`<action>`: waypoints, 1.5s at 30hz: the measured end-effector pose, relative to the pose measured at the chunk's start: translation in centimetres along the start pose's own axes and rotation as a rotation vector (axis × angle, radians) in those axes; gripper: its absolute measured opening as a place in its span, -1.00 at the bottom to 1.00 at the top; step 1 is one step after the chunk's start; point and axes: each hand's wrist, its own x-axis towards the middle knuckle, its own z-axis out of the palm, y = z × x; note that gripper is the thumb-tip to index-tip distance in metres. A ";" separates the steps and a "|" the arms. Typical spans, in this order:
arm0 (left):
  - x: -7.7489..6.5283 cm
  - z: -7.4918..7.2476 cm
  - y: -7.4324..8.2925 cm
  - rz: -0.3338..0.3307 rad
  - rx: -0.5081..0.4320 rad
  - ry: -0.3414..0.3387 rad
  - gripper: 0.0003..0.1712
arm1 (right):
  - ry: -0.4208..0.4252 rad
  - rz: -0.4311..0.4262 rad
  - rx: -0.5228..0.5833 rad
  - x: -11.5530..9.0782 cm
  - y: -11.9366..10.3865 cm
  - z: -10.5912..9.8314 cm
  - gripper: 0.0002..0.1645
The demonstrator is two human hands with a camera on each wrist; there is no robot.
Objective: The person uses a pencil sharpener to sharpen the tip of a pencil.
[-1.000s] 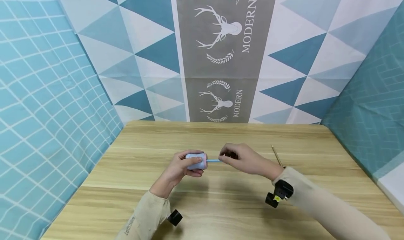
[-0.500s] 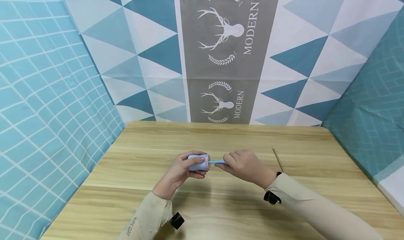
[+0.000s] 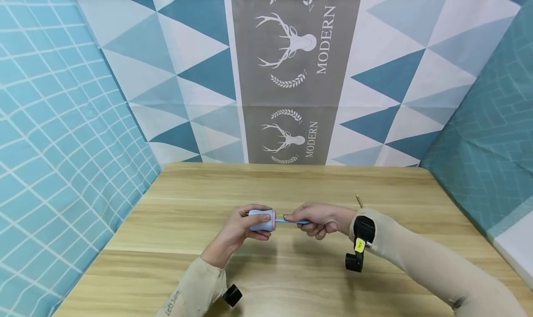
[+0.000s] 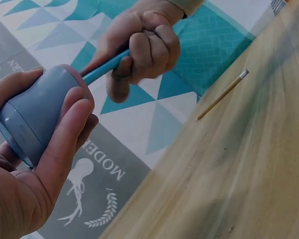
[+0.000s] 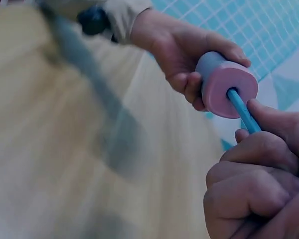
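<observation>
While the left hand (image 3: 239, 226) wraps thumb and fingers round a pale blue, smooth, rounded container (image 4: 45, 104), the right hand (image 3: 322, 215) faces it, thumb laid along a slim, bright blue stick (image 4: 104, 67) and fingers curled tight. Both grips are clamped, then, and the stick bridges them, running into the dark hole in the container's pink end face (image 5: 220, 89)! Beneath the grip spreads a yellow-brown wood-grain tabletop (image 3: 291, 280), long streaks running across it, soft shadows falling under the raised hands. Just beyond the right wrist, a thin golden-brown rod with a silvery end (image 4: 223, 94) lies on that surface, partly behind the beige right sleeve (image 3: 416, 247) in the head view. Straight ahead of the grip, past the far table edge, rises a backdrop of blue and white triangles (image 3: 208, 81), its grey middle panel (image 3: 245, 53) carrying white stag heads and "MODERN" turned sideways. Off to the left of the hands hangs light blue cloth with white grid lines (image 3: 62, 146); out to their right, teal cloth with a brick-like pattern (image 3: 491, 122).
</observation>
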 end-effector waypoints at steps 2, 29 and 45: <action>0.0 -0.2 -0.1 -0.002 -0.007 0.003 -0.72 | 0.047 -0.103 -0.098 -0.3 -0.1 0.2 -0.56; 0.0 0.0 0.1 -0.028 -0.020 0.044 -0.73 | 0.529 -0.746 -0.831 0.8 1.6 2.5 -0.41; 0.3 0.4 -1.0 -0.008 0.057 0.006 -0.56 | 0.223 -0.360 -0.459 -0.7 1.3 0.2 -0.64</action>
